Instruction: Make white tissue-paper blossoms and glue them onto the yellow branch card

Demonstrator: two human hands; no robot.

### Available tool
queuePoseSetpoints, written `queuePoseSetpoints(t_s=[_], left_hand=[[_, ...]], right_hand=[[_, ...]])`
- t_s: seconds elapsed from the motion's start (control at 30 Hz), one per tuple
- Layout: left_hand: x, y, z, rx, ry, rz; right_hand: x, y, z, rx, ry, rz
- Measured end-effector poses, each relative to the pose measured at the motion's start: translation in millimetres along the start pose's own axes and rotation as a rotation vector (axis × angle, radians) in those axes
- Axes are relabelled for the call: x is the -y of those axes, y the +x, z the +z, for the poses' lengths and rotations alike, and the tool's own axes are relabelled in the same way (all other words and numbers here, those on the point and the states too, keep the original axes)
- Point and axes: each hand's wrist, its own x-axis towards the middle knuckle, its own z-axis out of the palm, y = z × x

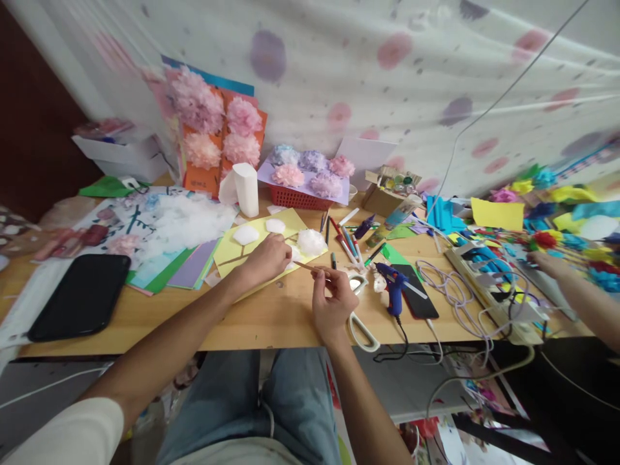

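Note:
Yellow paper [227, 248] lies on the table with white cotton-like pads [246, 234], a fluffy cotton ball [311, 242] and thin brown strips on it. Above its lower right part is my left hand [271, 257], its fingers closed in a pinch beside a bit of white; what they hold is hidden. My right hand [334, 300], just in front of the paper, pinches a thin brown stick [304, 265] between thumb and fingers. The stick's far end points at my left fingertips; I cannot tell whether they touch it. White-handled scissors [363, 332] lie beside my right hand.
Right of me are a blue glue gun [394, 287], a phone [415, 294], cables and a power strip [484, 284]. Markers [343, 239] lie behind. A black tablet [80, 294] and loose cotton [188, 219] are left. Another person's hand [552, 265] is at far right.

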Motion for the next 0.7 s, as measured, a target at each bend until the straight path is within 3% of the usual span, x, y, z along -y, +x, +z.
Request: queuePoseSetpoints(t_s=[0.7], left_hand=[[8.0,2.8,7.8,-0.018,-0.047,0.022]], right_hand=[[2.2,6.5,4.0,0.028,-0.070,-0.050]])
